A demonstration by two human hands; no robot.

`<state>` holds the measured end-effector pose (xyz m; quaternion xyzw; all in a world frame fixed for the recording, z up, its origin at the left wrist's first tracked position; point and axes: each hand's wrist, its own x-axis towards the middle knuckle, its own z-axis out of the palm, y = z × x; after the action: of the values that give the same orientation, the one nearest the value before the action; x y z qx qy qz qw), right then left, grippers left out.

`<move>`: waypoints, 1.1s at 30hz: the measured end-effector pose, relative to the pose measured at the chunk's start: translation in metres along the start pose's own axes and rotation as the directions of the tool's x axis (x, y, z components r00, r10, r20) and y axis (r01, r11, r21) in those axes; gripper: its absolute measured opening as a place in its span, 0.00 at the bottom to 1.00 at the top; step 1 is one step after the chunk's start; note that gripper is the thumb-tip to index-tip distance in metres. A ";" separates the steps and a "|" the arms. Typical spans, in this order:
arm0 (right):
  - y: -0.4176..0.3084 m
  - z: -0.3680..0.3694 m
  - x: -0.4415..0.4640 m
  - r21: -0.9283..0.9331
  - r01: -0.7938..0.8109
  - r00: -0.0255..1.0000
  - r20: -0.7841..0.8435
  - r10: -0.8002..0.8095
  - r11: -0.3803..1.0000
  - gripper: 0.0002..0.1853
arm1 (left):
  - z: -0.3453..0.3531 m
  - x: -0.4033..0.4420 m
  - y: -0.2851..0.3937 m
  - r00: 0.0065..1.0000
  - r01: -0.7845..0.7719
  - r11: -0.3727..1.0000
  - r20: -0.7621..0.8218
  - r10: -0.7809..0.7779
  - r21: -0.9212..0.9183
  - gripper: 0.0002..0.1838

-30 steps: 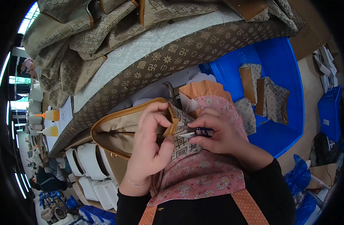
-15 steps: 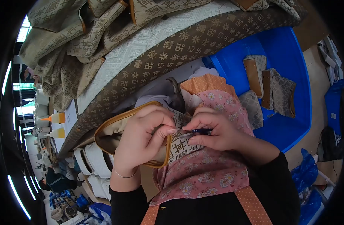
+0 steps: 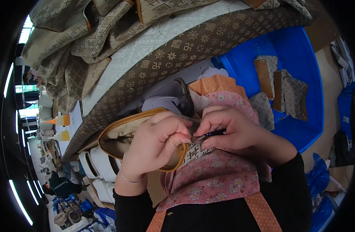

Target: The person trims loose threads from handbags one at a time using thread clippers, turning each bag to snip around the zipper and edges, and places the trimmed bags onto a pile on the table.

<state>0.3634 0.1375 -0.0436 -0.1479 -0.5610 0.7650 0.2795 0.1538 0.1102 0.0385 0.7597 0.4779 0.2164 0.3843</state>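
A patterned fabric pouch [image 3: 193,153] with tan edging and a pale lining lies in front of me, its mouth facing left. My left hand [image 3: 156,141] is closed on it, thumb and forefinger pinching near its edge. Between the fingers of my right hand [image 3: 233,125] are small thread snips [image 3: 213,134] with a dark blue handle. Their metal tip is right beside my left fingertips. What exactly lies between the tips is too small to make out.
Patterned fabric pieces [image 3: 82,62] are heaped on the cloth-covered table [image 3: 162,58]. Several pouches [image 3: 294,94] lie in a blue bin [image 3: 307,135] at right. Two glue bottles [image 3: 62,120] stand at left, above white boxy pieces [image 3: 104,164]. A person [image 3: 62,183] is far off.
Both hands have shifted slightly right against my apron, and the pouch's near edge has come along. The snips are tilted more, with the tip lower. The whole view has moved a little.
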 end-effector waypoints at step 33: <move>-0.003 -0.016 -0.035 0.138 -0.137 0.989 0.069 0.129 0.981 0.19 | -0.015 0.006 -0.021 0.989 -0.121 0.872 0.131 0.066 0.475 0.18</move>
<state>0.4012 0.1299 -0.0490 -0.1421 -0.5019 0.8241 0.2208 0.1348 0.1261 0.0309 0.8643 0.4574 0.0666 0.1983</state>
